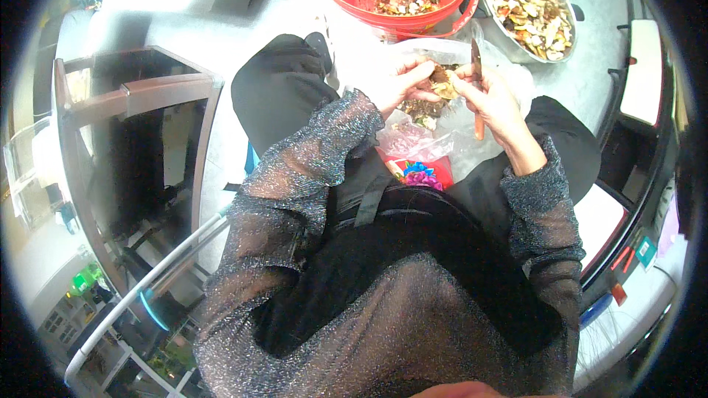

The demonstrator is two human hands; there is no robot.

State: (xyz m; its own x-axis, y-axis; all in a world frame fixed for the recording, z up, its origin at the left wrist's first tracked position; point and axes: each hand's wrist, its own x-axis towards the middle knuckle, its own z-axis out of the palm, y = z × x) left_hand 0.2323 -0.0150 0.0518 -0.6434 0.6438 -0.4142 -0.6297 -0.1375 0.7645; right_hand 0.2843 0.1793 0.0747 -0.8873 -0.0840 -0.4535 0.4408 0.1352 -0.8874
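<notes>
In front of my lap, my left hand point(406, 82) pinches a brown and yellowish mushroom piece point(442, 87) between its fingers. My right hand point(498, 102) grips a small knife point(476, 63), its dark blade pointing away from me and its orange-brown handle showing below the palm. The right thumb and fingertips also touch the mushroom piece. Beneath both hands lies a clear plastic bag point(472, 149), with more brown mushroom pieces point(422, 110) in it.
Beyond my hands stands a red bucket point(354, 6) with mushroom scraps at its bottom. Right of it, a metal pot point(505, 43) is filled with cut mushroom pieces. A brown-framed piece of furniture point(140, 92) stands left, a black-edged shelf unit point(627, 144) right.
</notes>
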